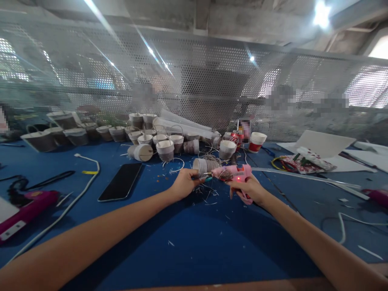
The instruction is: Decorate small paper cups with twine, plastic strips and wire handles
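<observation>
My right hand point(247, 188) is wrapped round the grip of a pink glue gun point(232, 172) with a red light lit on its side. The gun's nozzle points left toward my left hand point(184, 183). My left hand is pinched on a small thin piece at the nozzle tip; I cannot make out what it is. Just behind both hands lies a small paper cup wound with wire point(205, 165). Thin scraps are scattered on the blue table point(194, 238) under my hands.
Many small paper cups with wire handles point(165, 148) crowd the back of the table. A black phone point(121, 182) lies to the left, beside a white cable point(87, 178) and another pink glue gun point(27, 210). White sheets point(324, 145) lie at the right; a perforated metal screen point(194, 81) stands behind.
</observation>
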The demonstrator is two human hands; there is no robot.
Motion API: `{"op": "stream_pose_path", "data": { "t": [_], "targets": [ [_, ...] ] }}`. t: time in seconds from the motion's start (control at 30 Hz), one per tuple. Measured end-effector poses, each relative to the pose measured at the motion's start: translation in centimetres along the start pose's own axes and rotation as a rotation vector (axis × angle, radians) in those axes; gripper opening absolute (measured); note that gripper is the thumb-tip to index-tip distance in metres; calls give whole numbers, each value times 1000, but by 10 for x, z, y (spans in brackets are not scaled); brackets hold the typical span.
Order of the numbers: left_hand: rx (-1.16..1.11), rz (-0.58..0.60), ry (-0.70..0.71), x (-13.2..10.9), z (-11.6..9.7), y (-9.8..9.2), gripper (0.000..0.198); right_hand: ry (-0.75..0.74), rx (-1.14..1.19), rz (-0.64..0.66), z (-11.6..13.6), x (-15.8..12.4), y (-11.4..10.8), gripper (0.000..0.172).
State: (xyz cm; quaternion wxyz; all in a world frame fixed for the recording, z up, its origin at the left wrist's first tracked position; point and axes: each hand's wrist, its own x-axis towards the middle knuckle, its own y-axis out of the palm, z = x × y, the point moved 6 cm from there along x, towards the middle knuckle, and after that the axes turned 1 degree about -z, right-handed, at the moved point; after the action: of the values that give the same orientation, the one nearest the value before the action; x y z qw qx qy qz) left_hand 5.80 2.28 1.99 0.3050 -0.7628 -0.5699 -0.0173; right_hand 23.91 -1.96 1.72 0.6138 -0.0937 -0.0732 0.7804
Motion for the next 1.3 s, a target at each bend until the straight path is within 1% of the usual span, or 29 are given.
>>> {"op": "stream_pose_path", "data": {
  "t": [0.23,0.37,0.5,0.63,0.83,0.97,1.17,1.3],
  "targets": [
    [121,-14,63,-2,-6,-2,27,31,-48,21,-1,0,1,33],
    [189,-6,91,-2,-9,-1,27,30,-55,8,-2,1,1,33],
    [204,-15,113,-3,-10,-2,26,27,-59,-14,-3,1,-1,34],
    [210,-22,107,-3,-9,-2,24,-7,-65,-51,-3,3,-3,31],
    [203,-23,101,-3,-10,-2,22,-6,17,-107,0,1,-4,27],
    [220,-31,101,-3,-12,-2,22,-23,27,-86,0,1,-3,28],
    [260,-49,106,-4,-12,-2,18,-33,52,-48,-7,5,-4,30],
    [240,-30,98,-4,-12,-1,14,-57,42,-33,-4,5,-3,31]
  ]
}}
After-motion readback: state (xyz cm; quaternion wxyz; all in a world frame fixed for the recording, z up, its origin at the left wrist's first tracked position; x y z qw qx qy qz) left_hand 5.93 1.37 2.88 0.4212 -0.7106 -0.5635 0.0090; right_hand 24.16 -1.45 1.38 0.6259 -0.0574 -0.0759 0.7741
